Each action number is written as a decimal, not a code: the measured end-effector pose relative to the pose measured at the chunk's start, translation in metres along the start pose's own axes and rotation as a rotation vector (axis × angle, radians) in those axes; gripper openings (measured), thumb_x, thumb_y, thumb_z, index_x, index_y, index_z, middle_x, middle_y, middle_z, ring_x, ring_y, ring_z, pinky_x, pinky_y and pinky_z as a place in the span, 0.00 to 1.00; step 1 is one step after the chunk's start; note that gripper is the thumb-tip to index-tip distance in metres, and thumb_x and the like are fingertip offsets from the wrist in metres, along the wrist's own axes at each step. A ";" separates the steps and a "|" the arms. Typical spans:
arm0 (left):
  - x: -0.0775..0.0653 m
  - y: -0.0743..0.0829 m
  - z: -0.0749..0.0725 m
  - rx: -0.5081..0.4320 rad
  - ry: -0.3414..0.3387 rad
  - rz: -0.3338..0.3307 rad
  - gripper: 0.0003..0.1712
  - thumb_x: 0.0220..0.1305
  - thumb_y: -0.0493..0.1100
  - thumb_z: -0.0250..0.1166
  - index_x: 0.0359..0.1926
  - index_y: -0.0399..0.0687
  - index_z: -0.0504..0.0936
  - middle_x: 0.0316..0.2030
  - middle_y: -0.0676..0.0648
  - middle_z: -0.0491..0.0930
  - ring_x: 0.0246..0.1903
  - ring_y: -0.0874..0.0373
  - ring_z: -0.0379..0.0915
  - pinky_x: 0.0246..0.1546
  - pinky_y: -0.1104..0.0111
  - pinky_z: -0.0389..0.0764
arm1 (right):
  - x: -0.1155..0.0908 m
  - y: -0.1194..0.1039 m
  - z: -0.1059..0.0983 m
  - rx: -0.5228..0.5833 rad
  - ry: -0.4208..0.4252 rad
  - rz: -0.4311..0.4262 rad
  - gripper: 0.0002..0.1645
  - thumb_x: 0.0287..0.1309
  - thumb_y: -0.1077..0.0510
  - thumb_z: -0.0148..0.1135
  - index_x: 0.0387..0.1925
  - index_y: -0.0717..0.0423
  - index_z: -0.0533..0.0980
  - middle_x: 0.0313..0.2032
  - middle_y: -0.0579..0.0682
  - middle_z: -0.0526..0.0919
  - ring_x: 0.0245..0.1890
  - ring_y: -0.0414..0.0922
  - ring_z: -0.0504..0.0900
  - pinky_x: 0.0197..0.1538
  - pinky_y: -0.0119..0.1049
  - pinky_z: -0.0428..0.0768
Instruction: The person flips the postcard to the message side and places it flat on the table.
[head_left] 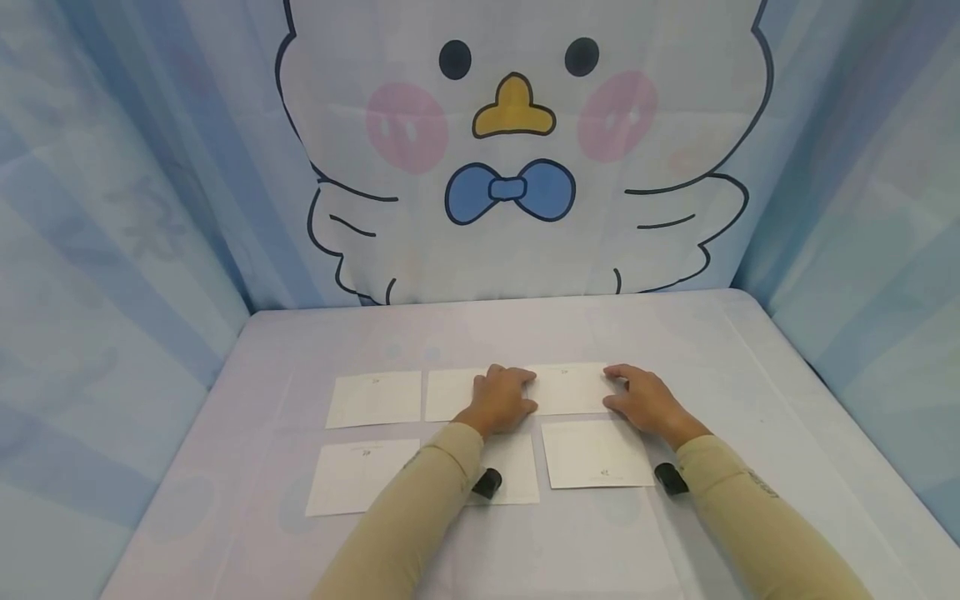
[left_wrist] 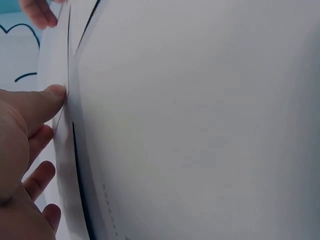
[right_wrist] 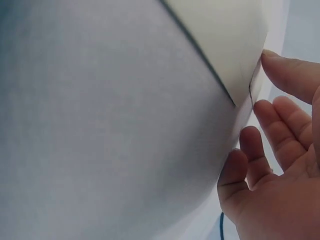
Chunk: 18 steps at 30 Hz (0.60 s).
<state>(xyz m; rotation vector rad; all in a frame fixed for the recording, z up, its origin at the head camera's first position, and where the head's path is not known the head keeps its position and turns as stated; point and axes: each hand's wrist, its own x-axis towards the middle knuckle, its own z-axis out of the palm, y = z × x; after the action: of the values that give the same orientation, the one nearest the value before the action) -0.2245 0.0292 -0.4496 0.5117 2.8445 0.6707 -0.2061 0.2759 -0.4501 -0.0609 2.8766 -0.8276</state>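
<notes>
White paper cards lie flat in two rows, each with a tiny printed mark. At the back right card (head_left: 567, 390), my left hand (head_left: 500, 400) is by the left edge, thumb and fingertips right at it. My right hand (head_left: 647, 402) is at the opposite edge in the same way, fingers spread. The back middle card (head_left: 452, 395) is partly covered by the left hand. In the left wrist view, the left thumb (left_wrist: 52, 95) touches a card's edge. The right wrist view has the right thumb (right_wrist: 275, 60) at a card corner, with the fingers loosely bent.
Beside these lie the back left card (head_left: 375, 400), front left card (head_left: 360, 479), front middle card (head_left: 517, 475), partly under the left sleeve, and front right card (head_left: 597, 454). A pale cloth covers the table (head_left: 247, 433). Behind it hangs a curtain (head_left: 510, 250) with a cartoon bird.
</notes>
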 end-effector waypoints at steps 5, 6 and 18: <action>-0.001 0.007 0.000 -0.030 -0.003 0.033 0.26 0.66 0.47 0.68 0.64 0.51 0.78 0.60 0.51 0.78 0.63 0.50 0.66 0.55 0.55 0.67 | -0.003 -0.006 -0.003 -0.012 0.008 0.006 0.35 0.65 0.52 0.63 0.67 0.67 0.67 0.65 0.71 0.69 0.61 0.66 0.71 0.64 0.62 0.68; -0.002 0.008 0.000 -0.031 0.000 0.042 0.26 0.66 0.47 0.68 0.64 0.52 0.78 0.61 0.51 0.78 0.63 0.50 0.66 0.55 0.55 0.67 | -0.004 -0.007 -0.004 -0.013 0.013 0.000 0.36 0.66 0.50 0.63 0.67 0.67 0.67 0.65 0.70 0.68 0.61 0.66 0.71 0.63 0.62 0.68; -0.021 0.028 -0.052 -0.031 0.113 0.133 0.28 0.69 0.55 0.62 0.66 0.51 0.76 0.66 0.47 0.72 0.65 0.46 0.66 0.60 0.49 0.71 | -0.026 -0.048 -0.022 -0.078 0.136 -0.152 0.42 0.66 0.41 0.61 0.68 0.67 0.66 0.68 0.69 0.63 0.65 0.66 0.67 0.62 0.65 0.67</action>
<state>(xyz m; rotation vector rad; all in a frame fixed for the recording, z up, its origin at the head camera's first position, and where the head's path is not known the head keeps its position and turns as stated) -0.2092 0.0241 -0.3884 0.6841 2.9188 0.7890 -0.1837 0.2488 -0.4032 -0.2446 3.0634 -0.7723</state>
